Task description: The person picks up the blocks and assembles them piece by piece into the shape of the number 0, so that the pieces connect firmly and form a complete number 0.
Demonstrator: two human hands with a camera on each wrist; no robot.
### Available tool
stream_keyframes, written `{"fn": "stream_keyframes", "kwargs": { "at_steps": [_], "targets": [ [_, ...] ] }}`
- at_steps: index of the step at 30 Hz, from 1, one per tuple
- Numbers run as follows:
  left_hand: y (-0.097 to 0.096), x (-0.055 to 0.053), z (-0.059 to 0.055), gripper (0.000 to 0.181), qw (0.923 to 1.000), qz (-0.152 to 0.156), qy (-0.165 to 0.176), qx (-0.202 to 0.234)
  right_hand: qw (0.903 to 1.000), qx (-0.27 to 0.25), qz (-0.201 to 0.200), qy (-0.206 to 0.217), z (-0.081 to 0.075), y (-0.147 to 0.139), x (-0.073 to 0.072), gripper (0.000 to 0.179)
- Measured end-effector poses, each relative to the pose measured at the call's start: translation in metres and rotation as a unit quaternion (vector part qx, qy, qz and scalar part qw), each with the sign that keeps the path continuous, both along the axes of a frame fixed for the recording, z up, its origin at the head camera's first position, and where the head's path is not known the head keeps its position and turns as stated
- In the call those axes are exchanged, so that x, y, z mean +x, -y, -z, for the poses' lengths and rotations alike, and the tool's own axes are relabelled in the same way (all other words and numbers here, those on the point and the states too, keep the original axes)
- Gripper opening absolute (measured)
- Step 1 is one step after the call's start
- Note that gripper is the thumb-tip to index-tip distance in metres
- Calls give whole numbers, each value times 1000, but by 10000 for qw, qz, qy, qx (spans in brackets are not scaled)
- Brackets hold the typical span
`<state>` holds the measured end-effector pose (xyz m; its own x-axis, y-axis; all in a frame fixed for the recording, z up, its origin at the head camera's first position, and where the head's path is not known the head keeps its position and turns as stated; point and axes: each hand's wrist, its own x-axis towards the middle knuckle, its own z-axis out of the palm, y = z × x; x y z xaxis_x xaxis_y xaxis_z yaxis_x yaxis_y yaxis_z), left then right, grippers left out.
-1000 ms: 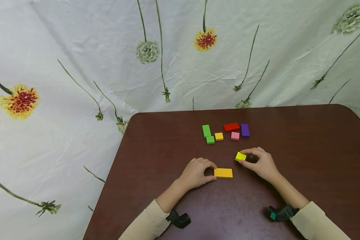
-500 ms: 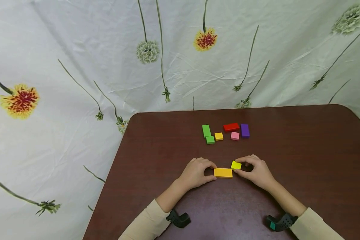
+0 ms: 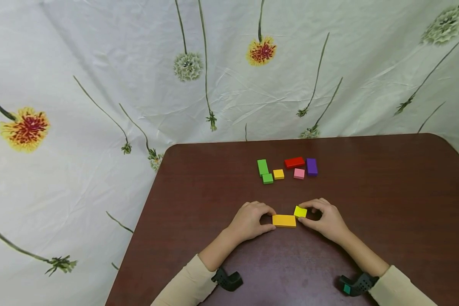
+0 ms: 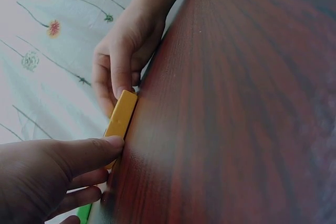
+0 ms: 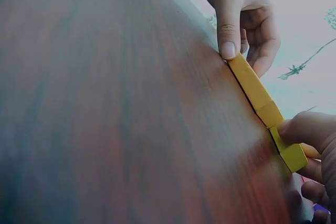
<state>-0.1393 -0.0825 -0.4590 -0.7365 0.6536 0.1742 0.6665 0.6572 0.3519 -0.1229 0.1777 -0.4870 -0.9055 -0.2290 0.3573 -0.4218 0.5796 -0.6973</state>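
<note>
An orange rectangular block (image 3: 284, 221) lies flat on the dark wooden table, its long side running left to right. My left hand (image 3: 251, 220) pinches its left end between thumb and fingers; the left wrist view shows the thumb on the orange block's (image 4: 122, 114) near side. In my right hand (image 3: 326, 219) a small yellow block (image 3: 300, 211) is pinched by thumb and fingertips. This yellow block (image 5: 287, 149) sits right at the orange block's right end, slightly farther back and turned a little.
Farther back on the table (image 3: 386, 191) lie two green blocks (image 3: 262, 167), a small orange-yellow block (image 3: 278, 174), a red block (image 3: 294, 162), a pink block (image 3: 299, 173) and a purple block (image 3: 311, 167). A flower-printed cloth (image 3: 137, 63) hangs behind the table.
My right hand has brought the yellow block left and nearer, up to the right end of the orange block. My left hand has stayed in place on the orange block.
</note>
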Motion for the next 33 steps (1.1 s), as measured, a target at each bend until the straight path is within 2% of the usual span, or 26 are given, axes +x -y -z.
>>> {"fn": "stream_keyframes", "kwargs": {
  "at_steps": [7, 14, 20, 22, 24, 27, 29, 33],
  "targets": [
    [0, 0, 0, 29, 10000, -28, -5, 3, 9983, -416, -189, -363, -4, 9, 1, 36],
    [-1, 0, 1, 29, 10000, -9, -10, -5, 9970, -161, -243, -718, -4, 19, 7, 28],
    [-1, 0, 0, 28, 10000, -33, -16, -31, 9967, -31, -249, -768, -2, 21, 7, 26],
    [-1, 0, -2, 28, 9999, -19, 99, -38, 9968, -62, -281, -741, -2, 21, 7, 26],
    [-1, -2, -6, 30, 9991, 5, 415, 43, 9968, -128, -300, -732, -1, 22, 7, 26],
    [1, -9, -16, 32, 9956, -62, 913, 191, 9966, -240, -331, -719, -1, 22, 8, 26],
    [2, -19, -23, 32, 9932, -198, 1114, 273, 9963, -276, -336, -737, 0, 22, 8, 26],
    [3, -51, -26, 31, 9925, -674, 942, 383, 9960, -313, -348, -760, 1, 22, 7, 27]
  ]
}}
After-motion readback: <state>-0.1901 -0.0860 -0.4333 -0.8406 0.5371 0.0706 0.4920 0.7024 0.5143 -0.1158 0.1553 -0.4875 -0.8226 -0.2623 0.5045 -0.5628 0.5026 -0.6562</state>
